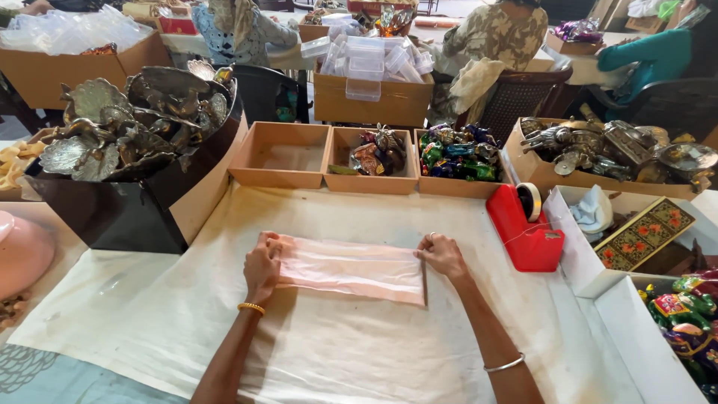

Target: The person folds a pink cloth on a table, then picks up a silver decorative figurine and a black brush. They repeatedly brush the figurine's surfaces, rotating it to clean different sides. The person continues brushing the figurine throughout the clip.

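Note:
A folded sheet of thin pale pink tissue paper (pixel 351 269) lies flat on the white cloth-covered table (pixel 336 352). My left hand (pixel 262 263) pinches its left edge, fingers curled over the fold. My right hand (pixel 442 254) presses on its right end, fingers closed on the upper right corner. A gold bangle sits on my left wrist and a silver one on my right forearm.
Three small cardboard trays (pixel 280 155) line the far side, two holding wrapped trinkets. A red tape dispenser (pixel 523 224) stands to the right. A black box of silver metal leaf dishes (pixel 127 127) is at the left. Boxes of figurines sit right. Other people sit beyond.

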